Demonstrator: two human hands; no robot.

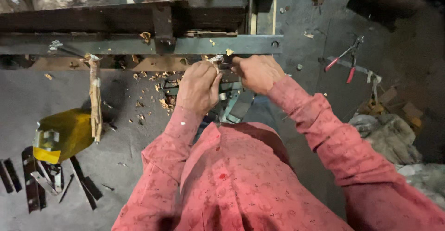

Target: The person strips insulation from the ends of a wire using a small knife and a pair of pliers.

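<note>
My left hand (pixel 199 86) is closed around a small pale bundle of wrapped strips (pixel 216 60) that sticks out above the knuckles. My right hand (pixel 256 72) pinches the same bundle from the right, fingers curled at its top. Both hands work just below a dark green metal beam (pixel 232 44). Under the hands lie grey-green metal pieces (pixel 234 106); what they join to is hidden by my arms and my red patterned shirt.
Red-handled pliers (pixel 345 60) lie on the grey floor at right. A wrapped stick (pixel 95 99) hangs from the beam at left, beside a yellow sheet (pixel 69 131) and several dark metal strips (pixel 32 184). Wood chips (pixel 153 80) litter the floor; rags (pixel 389 136) lie at right.
</note>
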